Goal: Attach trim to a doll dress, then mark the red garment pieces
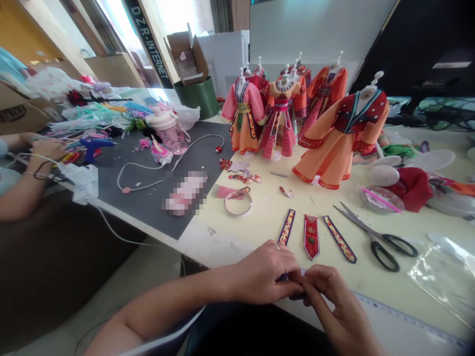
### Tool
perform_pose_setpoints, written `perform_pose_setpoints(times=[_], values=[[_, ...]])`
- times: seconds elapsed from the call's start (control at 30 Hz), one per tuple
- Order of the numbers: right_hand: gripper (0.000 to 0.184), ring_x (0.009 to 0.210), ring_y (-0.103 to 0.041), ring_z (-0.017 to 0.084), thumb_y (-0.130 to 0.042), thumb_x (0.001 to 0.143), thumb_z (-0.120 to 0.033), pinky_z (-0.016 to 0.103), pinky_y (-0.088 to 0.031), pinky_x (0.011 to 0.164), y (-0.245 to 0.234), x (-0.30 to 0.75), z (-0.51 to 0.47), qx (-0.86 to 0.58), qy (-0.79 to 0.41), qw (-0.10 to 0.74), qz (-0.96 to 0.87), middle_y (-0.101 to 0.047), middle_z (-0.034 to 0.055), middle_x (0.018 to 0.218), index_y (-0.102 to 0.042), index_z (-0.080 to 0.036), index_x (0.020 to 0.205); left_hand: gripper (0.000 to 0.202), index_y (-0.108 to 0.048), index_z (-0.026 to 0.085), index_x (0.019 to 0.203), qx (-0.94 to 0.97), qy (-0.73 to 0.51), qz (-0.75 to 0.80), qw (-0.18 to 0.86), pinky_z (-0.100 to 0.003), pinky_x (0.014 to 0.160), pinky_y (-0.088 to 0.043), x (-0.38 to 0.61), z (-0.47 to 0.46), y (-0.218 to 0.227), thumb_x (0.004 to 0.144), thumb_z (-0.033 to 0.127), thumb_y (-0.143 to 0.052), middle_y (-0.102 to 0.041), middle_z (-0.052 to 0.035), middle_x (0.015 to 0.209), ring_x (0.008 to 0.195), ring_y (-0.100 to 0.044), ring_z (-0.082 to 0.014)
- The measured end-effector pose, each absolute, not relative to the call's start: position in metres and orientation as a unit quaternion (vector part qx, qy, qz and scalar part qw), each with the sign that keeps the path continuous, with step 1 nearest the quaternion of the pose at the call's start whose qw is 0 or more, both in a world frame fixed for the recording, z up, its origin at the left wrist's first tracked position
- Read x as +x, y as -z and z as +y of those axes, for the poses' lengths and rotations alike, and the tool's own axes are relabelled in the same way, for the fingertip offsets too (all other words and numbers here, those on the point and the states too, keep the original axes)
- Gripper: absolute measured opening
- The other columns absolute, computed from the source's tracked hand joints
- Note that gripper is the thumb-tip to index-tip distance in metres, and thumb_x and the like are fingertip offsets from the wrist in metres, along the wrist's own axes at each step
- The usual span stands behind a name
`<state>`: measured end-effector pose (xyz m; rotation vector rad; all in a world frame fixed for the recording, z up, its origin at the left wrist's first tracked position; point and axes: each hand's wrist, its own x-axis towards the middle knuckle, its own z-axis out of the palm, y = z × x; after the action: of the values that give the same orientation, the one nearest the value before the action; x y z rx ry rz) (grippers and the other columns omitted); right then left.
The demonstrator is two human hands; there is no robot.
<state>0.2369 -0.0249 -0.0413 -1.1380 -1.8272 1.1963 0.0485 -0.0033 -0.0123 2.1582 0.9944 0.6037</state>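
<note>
At the table's front edge, my left hand (269, 272), with a ring on one finger, is closed in a pinch. My right hand (332, 294) pinches against it, fingertips touching. Between them shows a bit of a small dark purple piece (284, 277), mostly hidden by the fingers. Just beyond lie two narrow patterned strips, a left strip (287, 227) and a right strip (339, 239), with a pointed red panel (311, 237) between them. Black-handled scissors (371, 231) lie to the right, blades parted. Under my right hand passes a ruler (401, 316).
Several dressed doll stands, including one in an orange dress (330, 143), stand at the back. A tape roll (238, 203) and fabric scraps lie mid-table. A clear plastic bag (445, 277) is at right. Another person's arm (25, 183) rests left, near a blue glue gun (92, 147) and cables.
</note>
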Motion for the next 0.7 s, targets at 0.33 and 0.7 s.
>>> perform_pose_setpoints(times=[0.33, 0.7], values=[[0.016, 0.064, -0.063, 0.014, -0.051, 0.088, -0.034, 0.021, -0.052, 0.059, 0.034, 0.239, -0.021, -0.422, -0.441, 0.296, -0.735, -0.066, 0.002, 0.071, -0.059, -0.021, 0.086, 0.01, -0.063, 0.015, 0.08, 0.786, -0.258, 0.408, 0.387, -0.024, 0.078, -0.043, 0.047, -0.01, 0.012, 0.084, 0.023, -0.059, -0.064, -0.0022, 0.074, 0.074, -0.055, -0.0126], [0.015, 0.057, -0.061, 0.012, -0.055, 0.085, -0.029, 0.018, -0.049, 0.054, 0.029, 0.244, -0.02, -0.419, -0.381, 0.353, -0.745, -0.063, -0.0004, 0.064, -0.059, -0.021, 0.072, 0.019, -0.064, 0.016, 0.087, 0.758, -0.26, 0.384, 0.459, -0.025, 0.082, -0.042, 0.047, -0.006, 0.014, 0.079, 0.033, -0.067, -0.064, -0.0019, 0.078, 0.081, -0.055, -0.0141]])
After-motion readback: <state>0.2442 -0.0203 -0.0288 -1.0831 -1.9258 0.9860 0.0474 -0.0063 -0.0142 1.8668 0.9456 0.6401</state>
